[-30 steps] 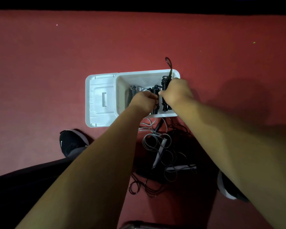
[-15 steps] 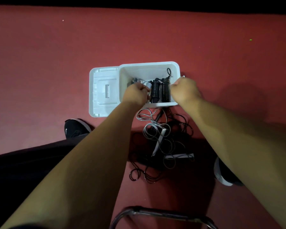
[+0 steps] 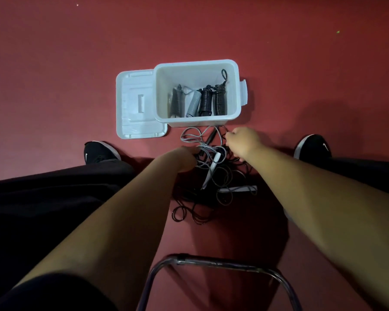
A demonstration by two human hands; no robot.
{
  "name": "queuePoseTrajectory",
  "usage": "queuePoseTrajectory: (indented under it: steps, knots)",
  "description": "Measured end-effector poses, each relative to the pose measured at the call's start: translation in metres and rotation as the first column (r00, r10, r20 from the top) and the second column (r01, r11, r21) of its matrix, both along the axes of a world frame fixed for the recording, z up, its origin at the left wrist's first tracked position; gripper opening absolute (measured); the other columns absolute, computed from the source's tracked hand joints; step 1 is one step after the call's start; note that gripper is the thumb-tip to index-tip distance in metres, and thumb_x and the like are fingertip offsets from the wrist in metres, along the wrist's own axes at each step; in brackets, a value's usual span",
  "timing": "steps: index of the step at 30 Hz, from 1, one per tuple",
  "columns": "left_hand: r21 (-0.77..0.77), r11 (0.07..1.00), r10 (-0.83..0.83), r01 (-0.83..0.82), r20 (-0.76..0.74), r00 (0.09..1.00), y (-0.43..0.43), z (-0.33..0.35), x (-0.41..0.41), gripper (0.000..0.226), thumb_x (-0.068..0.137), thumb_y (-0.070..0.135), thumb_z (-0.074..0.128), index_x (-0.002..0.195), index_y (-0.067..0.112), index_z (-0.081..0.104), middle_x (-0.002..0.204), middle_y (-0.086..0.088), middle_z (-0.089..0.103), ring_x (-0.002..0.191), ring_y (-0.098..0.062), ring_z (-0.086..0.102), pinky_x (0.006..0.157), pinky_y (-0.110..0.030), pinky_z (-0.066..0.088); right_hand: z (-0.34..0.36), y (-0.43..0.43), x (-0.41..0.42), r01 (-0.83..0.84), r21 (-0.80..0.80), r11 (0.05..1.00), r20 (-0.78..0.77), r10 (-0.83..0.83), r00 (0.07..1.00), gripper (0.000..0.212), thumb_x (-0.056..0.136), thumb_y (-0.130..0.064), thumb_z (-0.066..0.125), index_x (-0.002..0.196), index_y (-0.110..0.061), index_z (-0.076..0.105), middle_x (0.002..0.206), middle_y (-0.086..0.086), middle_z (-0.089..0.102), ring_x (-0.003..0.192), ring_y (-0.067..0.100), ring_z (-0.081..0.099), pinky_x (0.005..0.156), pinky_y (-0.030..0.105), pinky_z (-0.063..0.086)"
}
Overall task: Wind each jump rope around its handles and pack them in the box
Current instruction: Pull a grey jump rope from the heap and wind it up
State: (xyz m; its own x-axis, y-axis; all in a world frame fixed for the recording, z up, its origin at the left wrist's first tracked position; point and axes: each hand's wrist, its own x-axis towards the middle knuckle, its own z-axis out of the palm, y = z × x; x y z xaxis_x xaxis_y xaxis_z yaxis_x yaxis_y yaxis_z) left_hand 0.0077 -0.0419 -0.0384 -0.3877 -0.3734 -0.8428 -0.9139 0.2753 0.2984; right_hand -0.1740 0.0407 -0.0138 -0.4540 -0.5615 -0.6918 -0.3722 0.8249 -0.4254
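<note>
Left hand (image 3: 184, 158) and right hand (image 3: 243, 142) quit box (image 3: 195, 63) for tangled ropes (image 3: 221, 176); grips unclear.

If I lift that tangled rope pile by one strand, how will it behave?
Probably floppy: the rope pile lies in limp, overlapping loops on the floor. Likely to snag, since grey and black strands cross, dragging the white handle along. Thin cord: probably light.

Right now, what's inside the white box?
Standing in the white box: a dark wound rope at left, a grey rope, then two black ropes. The near wall hides their lower ends and the floor.
</note>
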Motion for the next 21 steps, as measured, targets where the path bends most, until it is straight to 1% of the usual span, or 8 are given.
queuePoseTrajectory:
  steps: [3,6,9,11,14,16,18,21]
  knots:
    - [0.012,0.999,-0.031,0.031,0.011,0.999,0.004,-0.019,-0.006,0.063,0.093,0.02,0.062,0.155,0.024,0.049,0.158,-0.014,0.047,0.14,-0.032,0.05,0.116,-0.041,0.042,-0.012,0.005,-0.004,-0.032,0.163,0.986,0.122,0.012,0.992,0.035,0.103,-0.031,0.047,0.1,-0.006,0.071,0.092,0.016,0.076,0.074,0.034,0.07,0.077,0.049,0.064]
    - [0.009,0.991,0.132,-0.131,-0.102,0.986,0.005,-0.007,-0.017,0.043,0.086,0.025,0.069,0.128,0.013,0.068,0.127,-0.013,0.069,0.119,-0.032,0.065,0.091,-0.031,0.051,-0.018,0.007,-0.007,-0.058,0.26,0.964,0.186,0.009,0.983,0.026,0.101,-0.025,0.05,0.102,-0.009,0.07,0.094,0.009,0.077,0.076,0.029,0.072,0.074,0.043,0.063]
    - [-0.039,0.959,0.271,-0.282,-0.185,0.945,-0.001,0.003,-0.026,0.025,0.095,0.014,0.066,0.118,0.005,0.073,0.114,-0.014,0.074,0.106,-0.032,0.07,0.088,-0.033,0.056,-0.017,0.003,-0.01,-0.088,0.285,0.955,0.178,0.038,0.983,0.027,0.098,-0.02,0.049,0.113,-0.009,0.069,0.098,0.013,0.078,0.092,0.036,0.078,0.085,0.055,0.064]
    - [-0.008,0.92,0.378,-0.392,-0.246,0.893,-0.003,0.014,-0.031,0.015,0.091,0.009,0.071,0.105,0.006,0.075,0.097,-0.013,0.075,0.087,-0.026,0.07,0.077,-0.031,0.058,-0.006,0.0,-0.008,-0.097,0.272,0.957,0.185,0.047,0.982,0.027,0.101,-0.015,0.045,0.122,-0.011,0.062,0.103,0.014,0.076,0.091,0.033,0.077,0.085,0.049,0.064]
    - [0.065,0.868,0.491,-0.492,-0.255,0.833,-0.007,0.035,-0.036,0.015,0.086,0.016,0.08,0.094,0.009,0.069,0.083,-0.017,0.072,0.071,-0.024,0.068,0.078,-0.043,0.063,0.013,-0.003,-0.011,-0.042,0.207,0.977,0.222,-0.005,0.975,0.047,0.103,-0.003,0.042,0.138,-0.034,0.051,0.105,0.011,0.069,0.077,0.023,0.068,0.061,0.035,0.057]
    - [0.041,0.889,0.453,-0.455,-0.22,0.864,-0.009,0.057,-0.036,0.021,0.091,0.03,0.076,0.093,0.01,0.07,0.084,-0.014,0.072,0.069,-0.027,0.07,0.074,-0.042,0.064,0.025,-0.002,-0.014,-0.06,0.175,0.983,0.246,0.015,0.969,0.06,0.103,0.0,0.042,0.148,-0.038,0.051,0.104,0.01,0.069,0.074,0.022,0.066,0.054,0.032,0.053]
    - [0.036,0.923,0.384,-0.384,-0.187,0.904,-0.009,0.082,-0.035,0.025,0.097,0.034,0.07,0.104,0.01,0.074,0.095,-0.014,0.076,0.079,-0.029,0.076,0.077,-0.044,0.066,0.043,0.001,-0.018,-0.118,0.151,0.982,0.244,0.079,0.967,0.065,0.103,0.002,0.046,0.151,-0.041,0.051,0.106,0.007,0.068,0.076,0.02,0.066,0.054,0.032,0.053]
    - [-0.018,0.943,0.313,-0.333,-0.297,0.902,-0.007,0.127,-0.033,0.023,0.098,0.028,0.069,0.112,0.012,0.077,0.096,-0.018,0.072,0.069,-0.027,0.064,0.072,-0.042,0.064,0.078,0.007,-0.019,-0.193,0.093,0.977,0.216,0.17,0.961,0.069,0.102,0.003,0.053,0.153,-0.043,0.049,0.11,0.003,0.066,0.075,0.018,0.065,0.054,0.031,0.053]
